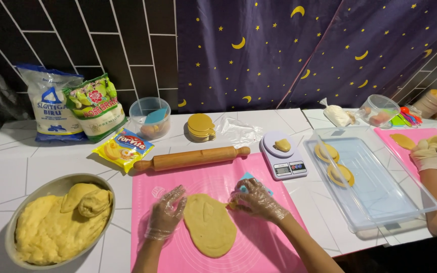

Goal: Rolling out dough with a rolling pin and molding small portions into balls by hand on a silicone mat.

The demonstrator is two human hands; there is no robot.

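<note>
In the head view, a flat oval of yellow dough (209,224) lies on a pink mat (259,187) at lower centre of the frame. The left hand (167,212), in a clear plastic glove, rests at the dough's left edge with fingers spread apart. The right hand (258,199), also gloved, is closed on a small teal scraper (244,183) at the dough's upper right edge. A rolling pin (192,157) lies across the mat's top. A metal bowl (51,188) of dough sits at lower left, a kitchen scale (284,161) and a clear tray (380,187) to the right, where another person's gloved hand (425,153) works.

Matt yellow dough (209,224), smooth pink mat (264,242), wooden rolling pin (192,157).
</note>
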